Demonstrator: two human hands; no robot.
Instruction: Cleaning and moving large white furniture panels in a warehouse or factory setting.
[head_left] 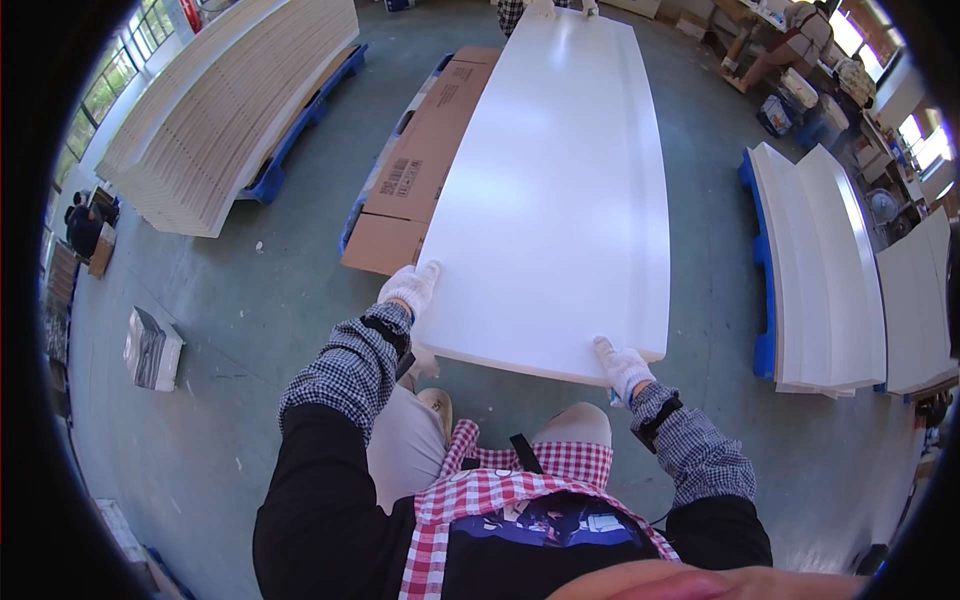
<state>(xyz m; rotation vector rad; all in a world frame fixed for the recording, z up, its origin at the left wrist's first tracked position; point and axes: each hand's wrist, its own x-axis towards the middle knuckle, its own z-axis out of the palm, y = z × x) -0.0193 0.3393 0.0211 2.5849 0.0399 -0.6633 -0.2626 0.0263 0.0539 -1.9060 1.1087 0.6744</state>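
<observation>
A long, glossy white panel (550, 200) stretches away in front of me, raised above the floor. My left hand (412, 288), in a white knit glove, is closed on its near left edge with the thumb on top. At the near right corner my right hand (622, 368), gloved alike, grips the panel with its thumb over the upper face. Most fingers of both hands are hidden beneath the panel. Another person's gloved hands (562, 9) are at the far end.
Flat brown cardboard (425, 165) lies on a blue pallet left of the panel. White panels are stacked on blue pallets at far left (230, 110) and right (815, 270). A wrapped block (153, 348) sits on the floor (250, 330). People work at the back right.
</observation>
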